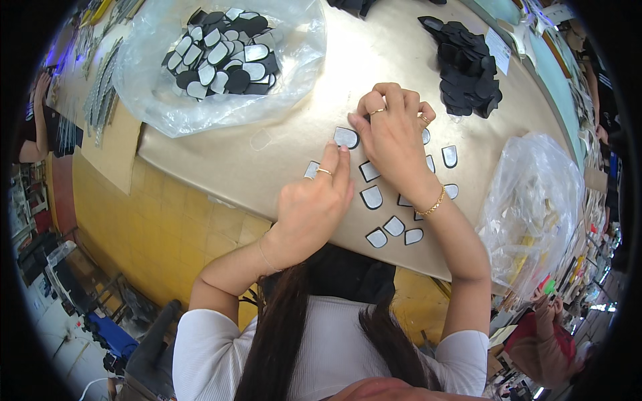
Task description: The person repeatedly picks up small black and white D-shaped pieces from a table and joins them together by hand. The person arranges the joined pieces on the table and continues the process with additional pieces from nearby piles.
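Fingers (330, 158) of the person's left hand (309, 206) lay straight, index and middle tips touching a silver-faced, black-rimmed, arch-shaped tab (345, 137) flat on the shiny tan tabletop (261, 177), pressing rather than grasping. Against its right side came the thumb of the right hand (399, 139); its other fingers were bent, and I couldn't tell whether they held anything. To my eye, uneven pressure might have skewed that tab, and a dragging right wrist could have swept its neighbours toward the near edge.

I counted two hands, that one touched tab, and about twelve more loose ones (371, 197), several half hidden by hands and forearm. Two clear plastic bags stood by, one (302, 63) at left cradling too many tabs to count, another (528, 200) at right; one full pile of black pieces (466, 73) lay beyond.
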